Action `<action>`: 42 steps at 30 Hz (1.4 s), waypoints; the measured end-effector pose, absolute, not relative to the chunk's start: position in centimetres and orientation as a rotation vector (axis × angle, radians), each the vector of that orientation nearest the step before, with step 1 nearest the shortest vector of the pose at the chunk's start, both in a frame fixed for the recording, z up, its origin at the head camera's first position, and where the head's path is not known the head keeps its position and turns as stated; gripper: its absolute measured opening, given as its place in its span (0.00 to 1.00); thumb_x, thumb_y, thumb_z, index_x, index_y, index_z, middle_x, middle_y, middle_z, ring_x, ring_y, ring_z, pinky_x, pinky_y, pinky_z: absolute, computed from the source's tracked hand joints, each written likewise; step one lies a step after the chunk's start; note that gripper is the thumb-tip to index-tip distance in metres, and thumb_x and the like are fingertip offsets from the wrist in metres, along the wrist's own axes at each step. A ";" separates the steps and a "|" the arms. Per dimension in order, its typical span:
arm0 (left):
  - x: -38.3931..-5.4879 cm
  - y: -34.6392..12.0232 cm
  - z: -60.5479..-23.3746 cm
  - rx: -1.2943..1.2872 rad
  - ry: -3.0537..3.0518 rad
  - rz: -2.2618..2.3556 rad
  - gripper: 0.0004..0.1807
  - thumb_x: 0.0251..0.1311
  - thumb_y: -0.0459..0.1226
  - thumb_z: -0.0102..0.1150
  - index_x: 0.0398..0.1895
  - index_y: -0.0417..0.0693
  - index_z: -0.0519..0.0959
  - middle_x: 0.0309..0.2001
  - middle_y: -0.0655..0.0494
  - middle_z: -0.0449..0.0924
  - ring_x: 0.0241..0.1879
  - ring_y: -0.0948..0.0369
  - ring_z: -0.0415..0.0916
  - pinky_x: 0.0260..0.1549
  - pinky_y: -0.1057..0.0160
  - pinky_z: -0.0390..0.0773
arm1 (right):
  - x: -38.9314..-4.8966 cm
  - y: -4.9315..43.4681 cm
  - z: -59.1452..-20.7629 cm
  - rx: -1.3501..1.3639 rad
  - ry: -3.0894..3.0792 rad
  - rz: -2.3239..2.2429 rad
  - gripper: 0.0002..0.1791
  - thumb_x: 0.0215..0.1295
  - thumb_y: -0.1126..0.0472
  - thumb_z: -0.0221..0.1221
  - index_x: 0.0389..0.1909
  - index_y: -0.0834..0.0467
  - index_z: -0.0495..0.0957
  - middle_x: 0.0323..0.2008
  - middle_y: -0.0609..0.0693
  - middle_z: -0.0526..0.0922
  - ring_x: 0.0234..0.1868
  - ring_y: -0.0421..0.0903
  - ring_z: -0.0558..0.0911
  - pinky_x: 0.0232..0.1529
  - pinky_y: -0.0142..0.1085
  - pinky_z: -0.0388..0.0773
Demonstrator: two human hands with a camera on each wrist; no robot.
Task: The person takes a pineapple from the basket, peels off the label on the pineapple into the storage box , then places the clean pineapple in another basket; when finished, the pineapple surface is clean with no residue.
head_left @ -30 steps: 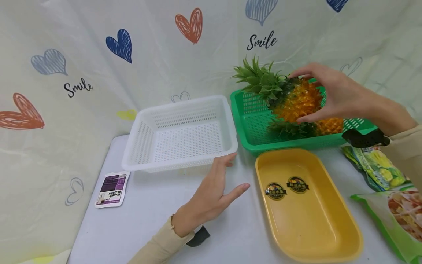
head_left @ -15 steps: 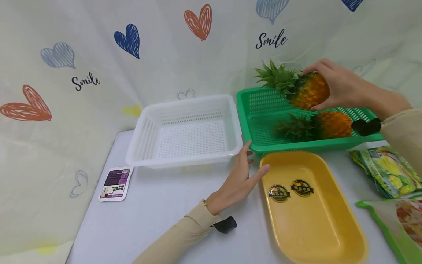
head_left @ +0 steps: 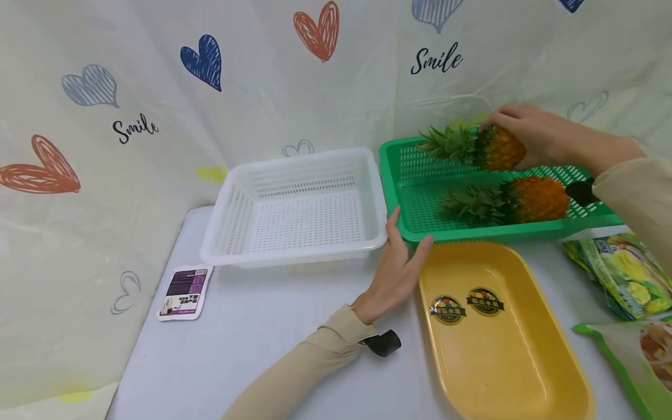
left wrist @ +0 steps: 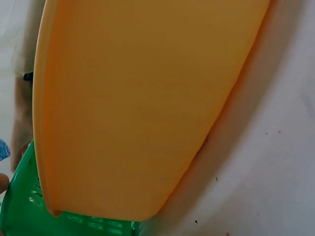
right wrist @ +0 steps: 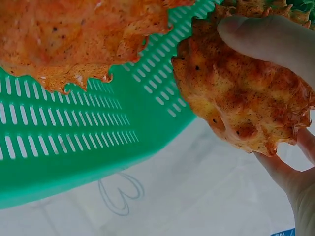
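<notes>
My right hand point(head_left: 546, 134) grips a pineapple point(head_left: 501, 149) by its orange body, low over the back of the green basket point(head_left: 472, 234). Its leafy crown points left. In the right wrist view, thumb and fingers curl round the fruit point(right wrist: 241, 93). A second pineapple point(head_left: 541, 199) lies inside that basket, crown also to the left. My left hand point(head_left: 391, 280) has its fingers fairly straight at the basket's front left corner, the thumb spread towards the yellow tray point(head_left: 493, 350). Whether the fingertips touch the corner is unclear; in the left wrist view only a fingertip point(left wrist: 3, 183) shows.
Left of the green basket stands a white basket point(head_left: 294, 252). A purple and white card point(head_left: 184, 293) lies at the table's left edge. At right are a green and yellow packet point(head_left: 632, 271) and a green-edged bag point(head_left: 630, 356). A patterned cloth hangs behind.
My right hand has lowered the pineapple towards the back of the green basket, uncovering the second one. The left hand has moved right and forward to the basket's corner.
</notes>
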State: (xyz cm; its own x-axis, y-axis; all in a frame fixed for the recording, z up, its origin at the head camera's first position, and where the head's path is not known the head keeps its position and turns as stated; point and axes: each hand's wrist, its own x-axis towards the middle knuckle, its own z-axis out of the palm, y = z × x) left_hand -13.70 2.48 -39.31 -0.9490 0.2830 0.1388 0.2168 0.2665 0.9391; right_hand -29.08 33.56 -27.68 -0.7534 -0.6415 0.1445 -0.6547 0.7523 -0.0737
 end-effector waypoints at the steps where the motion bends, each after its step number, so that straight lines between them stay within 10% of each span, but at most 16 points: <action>1: -13.8 2.6 -39.3 0.478 2.458 1.813 0.45 0.79 0.57 0.47 0.85 0.55 0.35 0.84 0.42 0.45 0.80 0.52 0.51 0.76 0.48 0.58 | -29.2 33.6 -27.7 1.052 -2.853 0.169 0.58 0.29 0.76 0.85 0.67 0.66 0.66 0.62 0.72 0.67 0.61 0.75 0.65 0.55 0.73 0.68; 42: -14.7 3.0 -39.9 0.499 2.450 1.853 0.45 0.80 0.53 0.48 0.85 0.52 0.35 0.83 0.41 0.48 0.81 0.51 0.51 0.76 0.50 0.58 | -32.3 33.4 -29.9 1.070 -3.161 -0.005 0.47 0.44 0.79 0.78 0.66 0.57 0.67 0.66 0.66 0.63 0.61 0.72 0.65 0.35 0.55 0.81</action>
